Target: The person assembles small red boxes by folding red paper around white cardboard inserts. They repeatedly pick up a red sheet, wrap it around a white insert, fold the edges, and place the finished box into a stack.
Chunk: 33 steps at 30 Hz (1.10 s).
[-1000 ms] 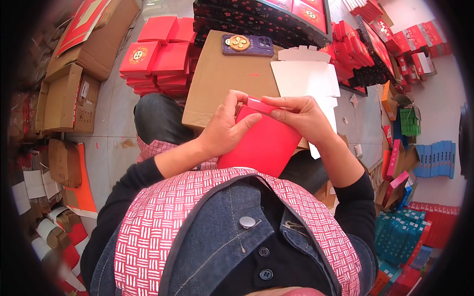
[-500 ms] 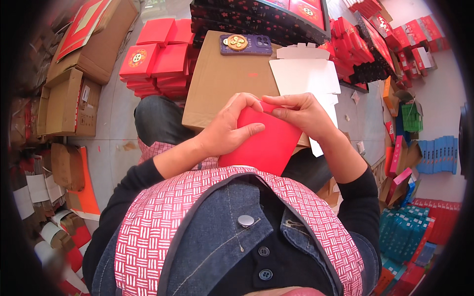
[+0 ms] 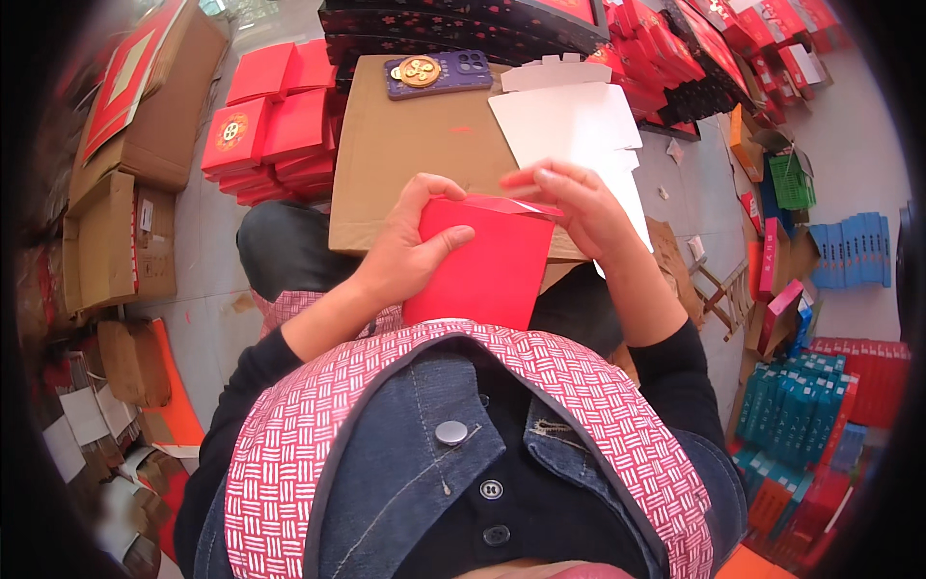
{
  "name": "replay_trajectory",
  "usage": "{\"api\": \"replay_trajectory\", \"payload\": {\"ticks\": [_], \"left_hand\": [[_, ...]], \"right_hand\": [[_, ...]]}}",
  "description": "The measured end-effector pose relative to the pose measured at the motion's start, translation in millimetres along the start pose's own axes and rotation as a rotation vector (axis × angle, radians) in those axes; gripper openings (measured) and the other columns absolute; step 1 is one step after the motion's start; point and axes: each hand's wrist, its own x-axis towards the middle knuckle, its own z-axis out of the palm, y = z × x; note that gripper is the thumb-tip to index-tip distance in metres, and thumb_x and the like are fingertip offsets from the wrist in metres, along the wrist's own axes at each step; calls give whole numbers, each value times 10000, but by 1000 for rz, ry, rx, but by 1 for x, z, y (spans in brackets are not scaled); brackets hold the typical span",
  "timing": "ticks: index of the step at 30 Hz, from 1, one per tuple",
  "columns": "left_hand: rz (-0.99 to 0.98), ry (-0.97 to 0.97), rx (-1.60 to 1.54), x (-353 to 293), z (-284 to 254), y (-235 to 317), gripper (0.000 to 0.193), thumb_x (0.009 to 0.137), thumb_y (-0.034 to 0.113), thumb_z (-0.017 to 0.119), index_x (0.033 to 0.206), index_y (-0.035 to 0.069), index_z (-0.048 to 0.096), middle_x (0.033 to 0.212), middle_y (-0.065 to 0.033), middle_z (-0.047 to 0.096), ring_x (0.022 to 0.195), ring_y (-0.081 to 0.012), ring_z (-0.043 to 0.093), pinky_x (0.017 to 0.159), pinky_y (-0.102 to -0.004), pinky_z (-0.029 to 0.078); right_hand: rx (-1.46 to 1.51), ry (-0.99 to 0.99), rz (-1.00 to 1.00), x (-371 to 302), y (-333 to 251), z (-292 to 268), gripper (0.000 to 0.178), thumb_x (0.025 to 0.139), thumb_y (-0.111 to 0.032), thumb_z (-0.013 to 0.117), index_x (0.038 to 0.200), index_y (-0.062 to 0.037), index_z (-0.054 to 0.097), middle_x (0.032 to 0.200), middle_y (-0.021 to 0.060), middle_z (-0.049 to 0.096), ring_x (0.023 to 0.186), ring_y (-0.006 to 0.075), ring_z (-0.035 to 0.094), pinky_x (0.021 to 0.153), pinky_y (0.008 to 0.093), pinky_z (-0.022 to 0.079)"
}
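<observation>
A flat-faced red paper box [image 3: 482,265] stands in front of my apron, its upper edge parted with a strip of white inside showing at the right. Around its left side my left hand [image 3: 410,241] is closed, thumb on the front face and fingers over the upper left edge. My right hand [image 3: 581,207] is at the upper right corner, fingers stretched out above the parted edge. Its thumb is mostly hidden, and whether it touches the box I cannot tell. Beyond my hands lies a brown cardboard sheet [image 3: 405,154] bearing an unfolded white carton blank [image 3: 569,125].
A purple phone [image 3: 463,72] with a gold round ornament lies on the cardboard's far end. Red boxes [image 3: 294,125] are stacked at the left, beside large cardboard cartons [image 3: 154,116]. Dark patterned boxes [image 3: 434,29] stand behind. At the right are a green basket [image 3: 793,181] and blue boxes [image 3: 854,251].
My right fingers have come off the box's upper edge and straightened. That edge has parted, showing white. My left hand keeps its hold; the whole view has shifted slightly.
</observation>
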Motion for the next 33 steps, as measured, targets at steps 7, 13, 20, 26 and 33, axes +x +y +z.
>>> {"api": "replay_trajectory", "payload": {"ticks": [7, 13, 20, 26, 33], "left_hand": [[98, -59, 138, 10, -1, 2, 283, 810, 94, 684, 1051, 58, 541, 1033, -112, 544, 1027, -257, 528, 909, -334, 422], [106, -130, 253, 24, -7, 4, 190, 802, 84, 699, 894, 26, 543, 1017, -77, 579, 964, -170, 546, 849, -286, 440], [-44, -5, 87, 19, -3, -5, 169, 784, 36, 701, 776, 23, 532, 999, -82, 590, 860, -130, 557, 764, -258, 464], [-80, 71, 10, 16, -4, -6, 192, 729, 52, 732, 752, 5, 547, 912, -116, 613, 875, -223, 581, 806, -318, 459], [-64, 84, 50, 14, -3, -9, 194, 740, 63, 726, 750, 9, 539, 905, -106, 613, 878, -233, 574, 804, -324, 452]], "right_hand": [[-37, 43, 94, -13, 8, 0, 329, 895, -138, 634, 1159, 58, 617, 954, 143, 678, 795, 167, 678, 712, 277, 573], [-147, 42, 145, -4, 4, 6, 351, 889, -149, 648, 1167, 63, 614, 951, 143, 679, 763, 157, 675, 678, 271, 568], [-95, 105, 73, -3, 18, 17, 307, 938, -169, 589, 1147, 53, 625, 1001, 134, 671, 854, 159, 665, 740, 269, 549], [74, 174, -169, -19, 40, 25, 307, 977, -164, 514, 1199, 42, 567, 1104, 100, 638, 908, 142, 650, 758, 270, 553], [-46, 210, -273, -19, 52, 31, 281, 994, -155, 476, 1208, -7, 583, 1088, 70, 643, 864, 95, 638, 673, 209, 533]]}}
